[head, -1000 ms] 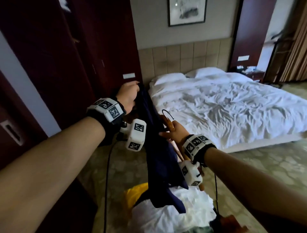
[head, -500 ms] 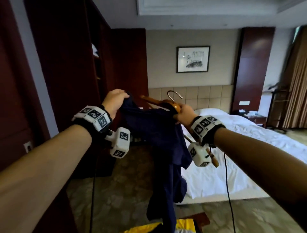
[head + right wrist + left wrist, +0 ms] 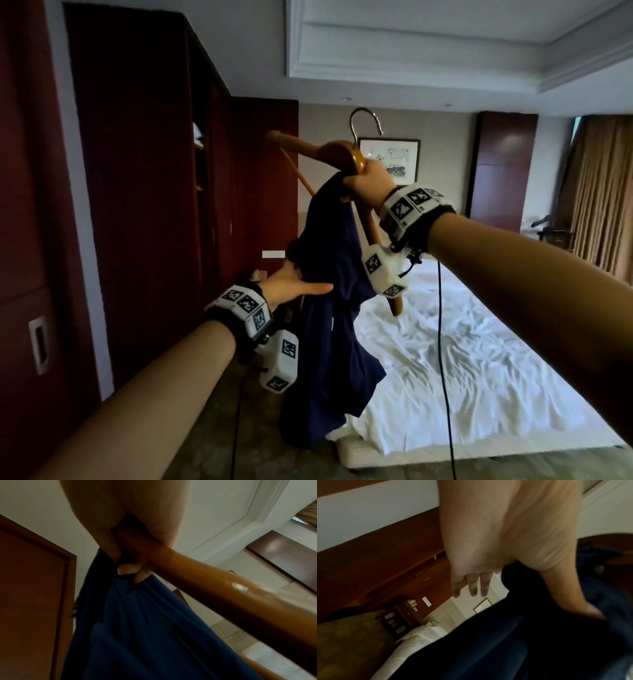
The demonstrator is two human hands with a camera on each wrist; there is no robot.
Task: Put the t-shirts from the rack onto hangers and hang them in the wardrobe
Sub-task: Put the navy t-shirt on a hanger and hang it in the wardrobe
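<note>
Patterned carpet floor [image 3: 178,442] – low bed [image 3: 479,377] standing on it, rumpled white sheet [image 3: 445,342] over the bed

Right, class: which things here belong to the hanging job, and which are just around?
Job: navy t-shirt; wooden hanger; wardrobe; right hand gripping hanger and shirt; left hand against the shirt.
Around: bed; framed picture; curtains.

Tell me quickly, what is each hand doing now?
Left hand: open, fingers straight, touching the shirt.
Right hand: closed, holding the hanger and shirt.
</note>
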